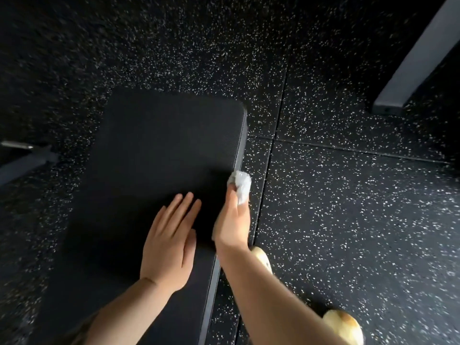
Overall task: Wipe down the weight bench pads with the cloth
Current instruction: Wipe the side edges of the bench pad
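Head view: right hand pinches a crumpled white cloth against the black padded bench pad's right edge, while the flat, open-fingered left hand likely steadies it.

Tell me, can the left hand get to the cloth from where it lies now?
Probably yes. The left hand lies flat on the pad, and the cloth is just beside it at the pad's right edge, held by the right hand. Only bare pad lies between.
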The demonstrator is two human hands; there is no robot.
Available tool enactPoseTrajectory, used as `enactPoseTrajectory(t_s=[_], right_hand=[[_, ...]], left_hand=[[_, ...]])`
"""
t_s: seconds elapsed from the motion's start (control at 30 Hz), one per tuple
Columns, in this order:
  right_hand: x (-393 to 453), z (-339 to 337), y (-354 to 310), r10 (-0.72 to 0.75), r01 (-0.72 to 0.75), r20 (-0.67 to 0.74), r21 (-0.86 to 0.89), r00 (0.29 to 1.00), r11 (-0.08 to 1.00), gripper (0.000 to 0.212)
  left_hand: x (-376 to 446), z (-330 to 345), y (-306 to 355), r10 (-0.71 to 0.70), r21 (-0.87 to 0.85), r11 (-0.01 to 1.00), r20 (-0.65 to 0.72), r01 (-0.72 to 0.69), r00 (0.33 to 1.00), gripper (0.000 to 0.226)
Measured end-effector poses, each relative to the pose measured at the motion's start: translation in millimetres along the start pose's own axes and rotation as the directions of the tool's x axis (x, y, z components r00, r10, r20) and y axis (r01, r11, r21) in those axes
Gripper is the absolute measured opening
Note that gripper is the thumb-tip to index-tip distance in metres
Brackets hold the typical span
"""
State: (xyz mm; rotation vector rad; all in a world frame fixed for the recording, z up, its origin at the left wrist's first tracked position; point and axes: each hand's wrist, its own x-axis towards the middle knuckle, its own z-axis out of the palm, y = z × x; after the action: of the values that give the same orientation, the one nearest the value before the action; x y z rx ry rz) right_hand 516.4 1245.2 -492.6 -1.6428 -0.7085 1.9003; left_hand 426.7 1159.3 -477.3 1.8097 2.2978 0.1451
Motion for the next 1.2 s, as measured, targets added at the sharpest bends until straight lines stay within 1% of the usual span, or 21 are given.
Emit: enactPoseTrajectory(t_s=[0.03,0.07,0.1,0.13,0.17,0.2,0.27,0.33,0.4,0.47,0.53,0.63,0.67,0.7,0.77,0.8,0.9,0.97,1.07,1.17,1.2], right_hand=[[-6.5,-2.8,2.0,-0.041,0.041,0.041,0.02,0.998,0.999,0.058],[-17.4,-6.4,8.2,-0.048,0.044,0.073,0.067,0.996,0.997,0.057],[-30.2,-8.9,14.2,-0.043,0.038,0.09,0.058,0.995,0.998,0.054],[-38.6,-12.7,21.4,-0.028,0.022,0.099,0.063,0.995,0.998,0.042],[-42.9,-17.3,27.0,0.005,-0.014,0.119,0.072,0.993,0.997,0.024],[-43.3,-18.3,28.8,0.036,-0.045,0.11,0.077,0.993,0.996,0.014],[-32.7,-15.2,19.3,0.123,-0.128,0.082,0.059,0.989,0.99,0.009],[-4.4,-7.9,1.8,0.146,-0.148,0.084,0.02,0.986,0.989,0.034],[25.4,2.5,-25.5,0.108,-0.106,0.057,-0.039,0.992,0.994,0.048],[42.6,12.3,-37.1,0.074,-0.074,0.006,-0.04,0.997,0.996,0.056],[33.4,13.2,-22.2,0.069,-0.071,-0.047,-0.04,0.997,0.997,0.058],[-19.2,5.3,3.9,0.06,-0.06,-0.058,-0.01,0.997,0.998,0.036],[-28.3,4.2,7.1,0.087,-0.088,-0.07,-0.004,0.994,0.996,0.035],[-30.0,3.8,4.3,0.124,-0.127,-0.079,-0.037,0.989,0.991,0.044],[-6.8,7.7,-10.5,0.127,-0.138,-0.102,-0.115,0.987,0.984,0.074],[13.7,10.8,-23.2,0.152,-0.163,-0.103,-0.107,0.983,0.981,0.075],[69.4,24.1,-74.3,0.132,-0.142,-0.097,-0.1,0.986,0.985,0.059],[82.2,28.6,-81.9,0.09,-0.1,-0.108,-0.087,0.99,0.991,0.057],[46.7,21.0,-57.3,0.104,-0.111,-0.102,-0.067,0.989,0.991,0.066],[1.8,10.4,-32.0,0.192,-0.195,-0.084,-0.025,0.978,0.981,0.043],[1.9,10.7,-36.5,0.223,-0.226,-0.076,-0.027,0.972,0.974,0.042]], left_hand=[[-0.3,-0.3,0.0,0.004,0.0,1.0,0.014,-0.004,1.0,0.053],[-0.9,-0.5,0.1,0.018,-0.002,1.0,0.027,-0.018,0.999,0.054],[-0.8,-1.1,-0.6,0.034,-0.003,0.999,0.039,-0.034,0.999,0.055],[1.4,-2.6,-0.5,0.046,-0.002,0.999,0.052,-0.046,0.998,0.056],[6.6,-5.1,-0.9,0.06,0.003,0.998,0.069,-0.06,0.996,0.057],[14.7,-7.6,-2.3,0.08,0.012,0.997,0.087,-0.081,0.993,0.057],[35.5,-12.2,-5.7,0.133,0.035,0.99,0.128,-0.138,0.983,0.054],[57.9,-15.7,-5.3,0.17,0.061,0.982,0.16,-0.181,0.972,0.052],[79.1,-16.2,-2.5,0.171,0.098,0.977,0.178,-0.19,0.969,0.053],[100.4,-17.3,-0.4,0.156,0.108,0.978,0.185,-0.178,0.97,0.054],[119.8,-19.9,-1.0,0.159,0.095,0.979,0.189,-0.179,0.969,0.055],[143.4,-26.8,-8.1,0.183,0.101,0.973,0.208,-0.207,0.961,0.056],[148.9,-29.3,-11.4,0.195,0.111,0.969,0.216,-0.222,0.957,0.056],[153.2,-31.0,-13.9,0.204,0.115,0.965,0.223,-0.234,0.953,0.056],[158.7,-31.9,-16.7,0.21,0.115,0.964,0.233,-0.241,0.95,0.057],[159.8,-31.5,-16.3,0.205,0.115,0.965,0.232,-0.237,0.951,0.058],[157.9,-25.7,-11.9,0.173,0.126,0.972,0.198,-0.2,0.965,0.058],[158.4,-22.1,-8.9,0.145,0.123,0.978,0.171,-0.167,0.975,0.057],[160.6,-19.1,-6.1,0.096,0.068,0.992,0.142,-0.106,0.985,0.057],[159.2,-14.1,-0.4,-0.003,0.071,0.997,0.097,-0.004,0.995,0.057],[158.9,-11.7,3.3,-0.055,0.078,0.996,0.072,0.049,0.996,0.057]])
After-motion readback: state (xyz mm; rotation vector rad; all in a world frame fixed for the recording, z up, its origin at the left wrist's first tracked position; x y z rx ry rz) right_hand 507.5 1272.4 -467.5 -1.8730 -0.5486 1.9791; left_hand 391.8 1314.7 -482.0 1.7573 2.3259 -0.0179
